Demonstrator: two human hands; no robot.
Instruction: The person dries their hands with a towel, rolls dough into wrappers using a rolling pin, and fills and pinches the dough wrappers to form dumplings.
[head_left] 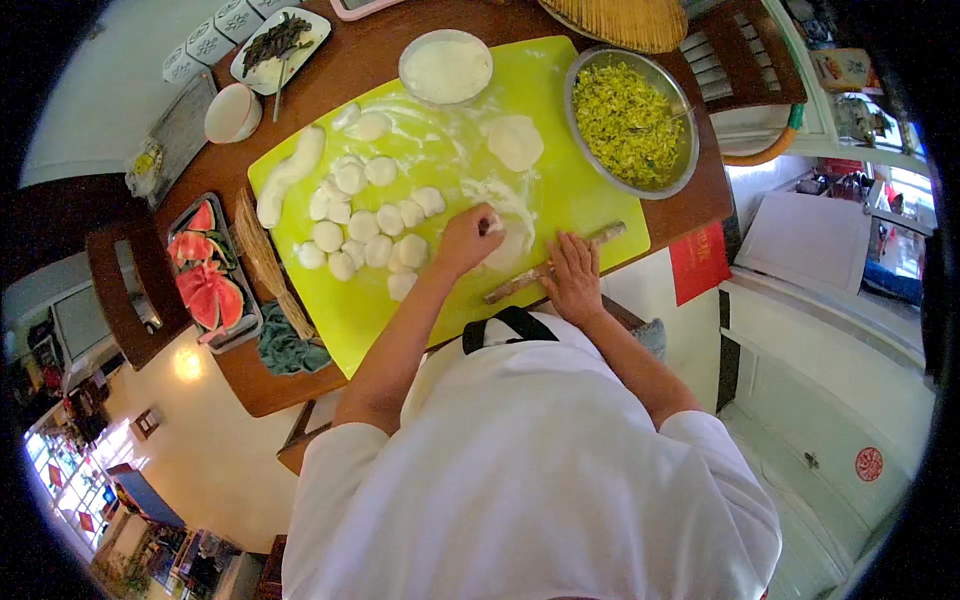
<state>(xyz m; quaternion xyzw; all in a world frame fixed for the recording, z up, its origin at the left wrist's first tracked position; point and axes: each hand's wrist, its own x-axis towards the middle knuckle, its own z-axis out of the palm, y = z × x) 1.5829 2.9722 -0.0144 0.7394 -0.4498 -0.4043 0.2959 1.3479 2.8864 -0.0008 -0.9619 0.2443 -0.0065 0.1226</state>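
Note:
A yellow-green mat [440,330] dusted with flour covers much of the table. My right hand [575,275] rests on a floury rolling pin [520,284] near the mat's front edge, fingers laid over it. Beside it, a flattened dough piece [505,250] lies between my hands. My left hand [472,238] is curled just above that piece's left side; what its fingers hold, if anything, is too small to make out. Several small dough balls [363,227] are grouped left of my left hand. Farther back lies a rolled-out dough round [515,143].
A metal bowl of chopped yellow-green filling [625,120] stands at the right, a bowl of flour [446,67] at the back. A dough log [290,178] lies on the mat's left. Beyond are a watermelon tray [213,270], a straw brush [262,255], a green cloth [290,340] and a white cup [234,113].

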